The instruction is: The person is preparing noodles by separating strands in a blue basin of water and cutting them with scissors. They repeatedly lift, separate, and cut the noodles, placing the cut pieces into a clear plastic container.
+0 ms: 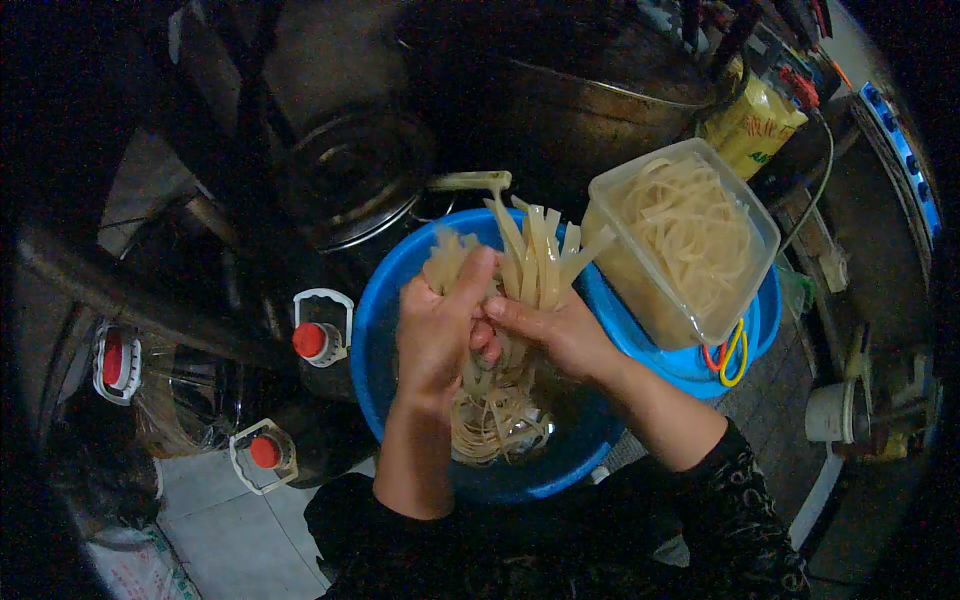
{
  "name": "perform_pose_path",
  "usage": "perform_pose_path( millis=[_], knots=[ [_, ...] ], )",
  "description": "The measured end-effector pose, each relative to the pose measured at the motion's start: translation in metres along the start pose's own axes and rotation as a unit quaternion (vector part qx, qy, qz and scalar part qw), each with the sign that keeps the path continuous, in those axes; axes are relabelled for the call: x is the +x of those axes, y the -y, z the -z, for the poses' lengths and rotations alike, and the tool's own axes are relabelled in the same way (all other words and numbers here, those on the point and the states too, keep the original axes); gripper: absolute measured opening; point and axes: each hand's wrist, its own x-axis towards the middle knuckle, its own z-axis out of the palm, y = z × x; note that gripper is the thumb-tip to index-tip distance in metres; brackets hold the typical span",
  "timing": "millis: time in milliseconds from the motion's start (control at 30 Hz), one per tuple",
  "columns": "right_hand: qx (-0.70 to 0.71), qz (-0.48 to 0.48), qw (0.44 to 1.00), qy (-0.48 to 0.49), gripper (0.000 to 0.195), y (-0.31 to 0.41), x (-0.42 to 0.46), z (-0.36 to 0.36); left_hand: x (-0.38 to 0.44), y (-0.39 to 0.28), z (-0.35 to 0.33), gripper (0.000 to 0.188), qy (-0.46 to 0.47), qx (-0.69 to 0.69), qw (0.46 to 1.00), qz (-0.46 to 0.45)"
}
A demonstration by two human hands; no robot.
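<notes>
My left hand (442,322) grips a bundle of broad pale noodles whose cut ends stick out above the fist. Beside it, my right hand (551,326) is closed around another bunch of flat noodles (536,251), their ends fanning upward. Both fists nearly touch above a round blue plastic basin (367,352). Thin noodle strands (487,431) hang below the hands into the basin, next to something shiny that I cannot make out. A clear square plastic container (675,315), heaped with wide noodles (690,232), stands tilted at the basin's right.
Blue plastic (667,367) with red and yellow loops lies under the container. A lidded pot (360,172) and a large dark pot (600,112) stand behind. Red-capped jugs (309,341) are at the left. A yellow printed bag (757,120) sits at the back right.
</notes>
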Motion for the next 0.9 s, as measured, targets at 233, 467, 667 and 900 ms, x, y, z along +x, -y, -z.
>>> perform_pose_path(
  millis=[233, 467, 667, 900],
  knots=[
    [-0.008, -0.023, 0.998, -0.05, 0.027, -0.002, -0.001, 0.012, 0.006, 0.001, 0.008, 0.023, 0.06, 0.065, 0.996, -0.004],
    [-0.148, 0.009, 0.989, -0.026, 0.026, 0.005, -0.007, 0.009, 0.003, 0.002, 0.004, 0.021, 0.092, 0.096, 0.991, -0.021],
    [-0.074, -0.016, 0.997, 0.017, 0.02, 0.006, -0.005, 0.009, 0.001, 0.0, 0.002, 0.018, 0.034, 0.049, 0.998, -0.011],
    [-0.055, -0.055, 0.994, 0.075, 0.019, 0.008, -0.004, 0.006, -0.002, -0.005, 0.002, 0.023, 0.01, -0.037, 0.999, -0.014]
  ],
)
